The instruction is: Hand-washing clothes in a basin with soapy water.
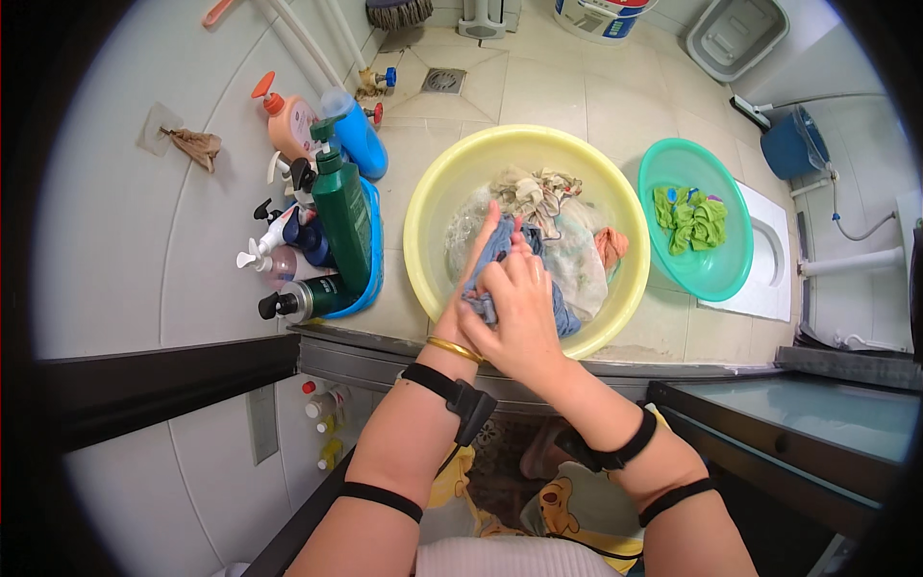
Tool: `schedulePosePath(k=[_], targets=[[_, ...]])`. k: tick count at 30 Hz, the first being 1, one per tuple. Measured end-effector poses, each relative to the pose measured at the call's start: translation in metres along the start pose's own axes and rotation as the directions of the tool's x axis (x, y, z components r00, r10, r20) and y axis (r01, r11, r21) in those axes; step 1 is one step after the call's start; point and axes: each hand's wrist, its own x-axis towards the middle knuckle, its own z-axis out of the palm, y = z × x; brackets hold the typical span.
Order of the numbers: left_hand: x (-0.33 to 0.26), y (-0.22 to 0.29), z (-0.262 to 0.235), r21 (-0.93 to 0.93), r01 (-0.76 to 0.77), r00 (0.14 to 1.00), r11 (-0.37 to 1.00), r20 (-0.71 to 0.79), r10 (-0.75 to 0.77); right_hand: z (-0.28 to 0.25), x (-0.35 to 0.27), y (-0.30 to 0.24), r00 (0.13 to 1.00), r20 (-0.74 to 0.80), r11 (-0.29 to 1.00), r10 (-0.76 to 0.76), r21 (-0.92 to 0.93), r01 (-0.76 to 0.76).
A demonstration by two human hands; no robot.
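Note:
Over a large yellow basin (pixel 423 252), my two hands are close together on a wet blue cloth (pixel 562 310). My left hand (pixel 468 306) holds part of it against the palm, with some fingertips stretched out toward the far side; a gold bangle circles that wrist. My right hand (pixel 519 300) has its fingers curled over the same cloth, pressing it onto the left palm. In the basin, sudsy water (pixel 468 223) surrounds a cream patterned cloth (pixel 538 192), a pale whitish cloth (pixel 580 264) and an orange cloth (pixel 611 247).
Right of the yellow basin, a green basin (pixel 663 260) holds a lime-green cloth (pixel 694 226), over part of a squat toilet (pixel 769 245). Several pump bottles (pixel 341 207) crowd a blue basket (pixel 375 252) at left. A dark raised sill (pixel 385 356) runs along the near side.

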Motion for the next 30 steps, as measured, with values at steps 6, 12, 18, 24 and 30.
schedulePosePath(k=[6,12,18,24,30], targets=[[0.043,-0.068,0.056,0.183,-0.175,0.751,0.967,-0.61,0.251,-0.009,0.008,0.066,0.879,-0.242,0.907,0.411,0.009,-0.421],[0.032,-0.053,0.008,0.126,-0.215,0.899,0.969,-0.361,0.246,-0.014,0.007,0.09,0.747,-0.061,0.749,0.663,0.057,-0.66],[0.016,-0.038,0.004,0.201,-0.263,0.909,0.944,-0.276,0.312,0.011,0.005,0.032,0.913,-0.029,0.909,0.406,-0.087,-0.407],[0.033,-0.053,0.034,0.314,-0.161,0.653,0.936,-0.677,0.34,-0.012,0.0,0.117,0.765,-0.062,0.764,0.641,0.145,-0.629],[0.01,-0.013,0.022,0.409,-0.229,0.635,0.883,-0.625,0.454,-0.015,0.008,0.075,0.774,-0.023,0.67,0.633,0.517,-0.532]])
